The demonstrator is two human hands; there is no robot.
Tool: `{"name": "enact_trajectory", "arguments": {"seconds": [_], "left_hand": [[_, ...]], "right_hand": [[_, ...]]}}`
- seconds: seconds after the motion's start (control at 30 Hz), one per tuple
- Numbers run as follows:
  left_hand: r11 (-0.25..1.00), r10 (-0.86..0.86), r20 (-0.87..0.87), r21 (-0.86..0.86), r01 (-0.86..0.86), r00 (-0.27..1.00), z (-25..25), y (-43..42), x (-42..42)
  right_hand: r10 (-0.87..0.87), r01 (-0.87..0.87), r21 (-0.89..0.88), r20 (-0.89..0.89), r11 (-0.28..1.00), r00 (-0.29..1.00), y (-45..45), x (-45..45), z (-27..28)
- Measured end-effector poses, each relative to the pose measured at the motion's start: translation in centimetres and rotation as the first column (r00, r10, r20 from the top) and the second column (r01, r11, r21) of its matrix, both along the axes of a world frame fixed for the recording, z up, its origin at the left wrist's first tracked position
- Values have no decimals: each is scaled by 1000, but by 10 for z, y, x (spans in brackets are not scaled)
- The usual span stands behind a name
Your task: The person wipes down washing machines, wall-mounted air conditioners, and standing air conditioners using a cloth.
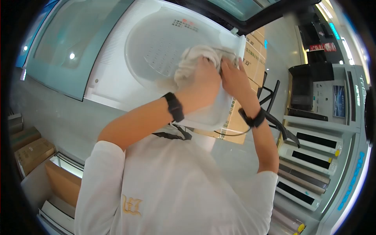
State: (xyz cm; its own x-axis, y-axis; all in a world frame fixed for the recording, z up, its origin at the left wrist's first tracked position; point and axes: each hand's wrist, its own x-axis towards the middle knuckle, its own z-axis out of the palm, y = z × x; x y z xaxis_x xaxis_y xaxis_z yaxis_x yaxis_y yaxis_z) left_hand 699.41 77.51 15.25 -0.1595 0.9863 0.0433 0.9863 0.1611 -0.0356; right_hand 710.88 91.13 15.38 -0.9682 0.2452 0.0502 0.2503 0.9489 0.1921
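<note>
A pale, crumpled cloth point(190, 64) is bunched at the right side of a white appliance top point(117, 51) that looks like a washing machine's. Fingers curled into the cloth, my left hand point(205, 82) grips it over the edge of a round, translucent inner cover point(156, 29) with small dimples and printed characters. My right hand point(236, 78) is closed on the cloth's greyer end, near the appliance's right rim. The two hands are close together, and the cloth hides their fingertips in part. Each wrist wears a black band.
A blue-green glass lid point(74, 47) lies to the left, and a dark-framed lid point(250, 27) stands raised at the top. Cardboard boxes point(254, 58) are stacked at the right, beside black metal legs point(274, 94). White wall units point(309, 158) line the right shelves; more cartons point(35, 154) sit at lower left.
</note>
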Motion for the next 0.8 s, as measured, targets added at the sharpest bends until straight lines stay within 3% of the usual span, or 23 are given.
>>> {"name": "enact_trajectory", "arguments": {"seconds": [0.1, 0.17, 0.23, 0.3, 0.37, 0.43, 0.53, 0.73, 0.8], "left_hand": [[991, -22, 219, -122, 49, 975, 18, -8, -14], [992, -115, 297, 84, 94, 948, 1, -47, -13], [987, -98, 390, 157, 38, 916, -17, -93, -7], [966, -214, 391, -52, 254, 895, 15, -142, -19], [974, -211, 404, 162, 158, 890, 9, -182, -20], [974, -194, 538, 202, 98, 820, 21, -211, -38], [999, 23, 622, 18, -44, 783, 29, -243, -65], [942, 254, 346, 124, -313, 903, 18, -248, -111], [916, 315, 364, 126, -381, 877, 20, -240, -110]], "right_hand": [[-7, 9, -107, 22, 994, 1000, 2, -16, -1], [-21, 54, -255, 130, 965, 991, -21, -14, 12], [183, -177, -284, -3, 942, 983, -52, 7, 7], [200, -166, -365, 58, 916, 978, -102, 22, 27], [218, -177, -473, 33, 863, 975, -140, 31, 35], [225, -192, -546, -6, 816, 974, -160, 28, 33], [227, -256, -598, -125, 759, 966, -185, 6, 18], [146, -336, -616, -338, 713, 930, -225, -51, -3], [124, -341, -629, -363, 699, 923, -229, -58, -9]]}}
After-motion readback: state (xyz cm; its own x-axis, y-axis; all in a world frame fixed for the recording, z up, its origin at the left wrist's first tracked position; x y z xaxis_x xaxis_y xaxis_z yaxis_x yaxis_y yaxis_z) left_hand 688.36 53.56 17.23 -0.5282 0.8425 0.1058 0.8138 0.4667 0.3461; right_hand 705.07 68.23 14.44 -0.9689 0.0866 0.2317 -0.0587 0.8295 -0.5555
